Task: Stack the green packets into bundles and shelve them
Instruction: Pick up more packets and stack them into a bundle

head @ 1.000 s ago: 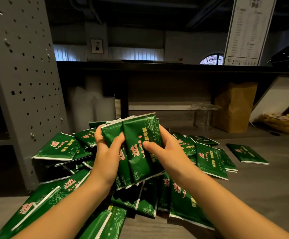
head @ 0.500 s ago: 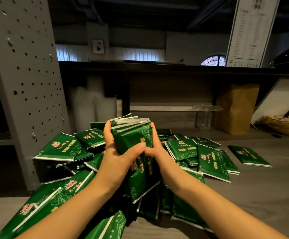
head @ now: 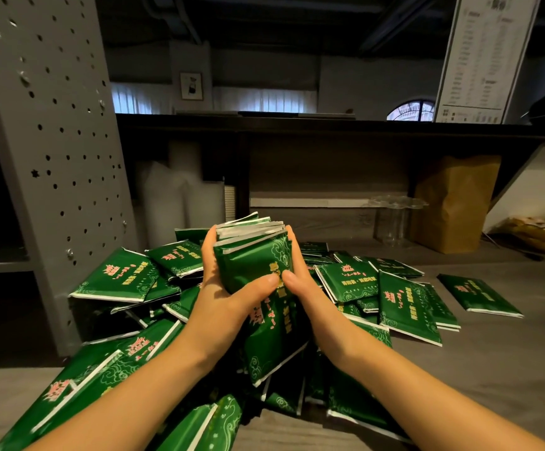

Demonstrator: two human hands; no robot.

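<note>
A bundle of several green packets (head: pixel 258 255) stands upright between my hands, its white top edges nearly level. My left hand (head: pixel 222 297) grips its left side with the thumb across the front. On the other side my right hand (head: pixel 303 288) grips it, thumb tip meeting the left thumb. A loose heap of green packets (head: pixel 401 307) with pink and yellow print lies on the grey wooden counter (head: pixel 492 362) beneath and around the hands. One green packet (head: pixel 479 296) lies apart at the right.
A grey perforated metal upright (head: pixel 53 141) rises at the left, with dark shelf openings beside it. Behind the heap stand white plastic-wrapped items (head: pixel 173 196), clear glasses (head: pixel 391 219) and a brown paper bag (head: pixel 453 203). A dark shelf board (head: pixel 329 123) runs above.
The fanned packets have been squared into one tight upright bundle. Both hands closed in on its sides and the thumbs came together at the front.
</note>
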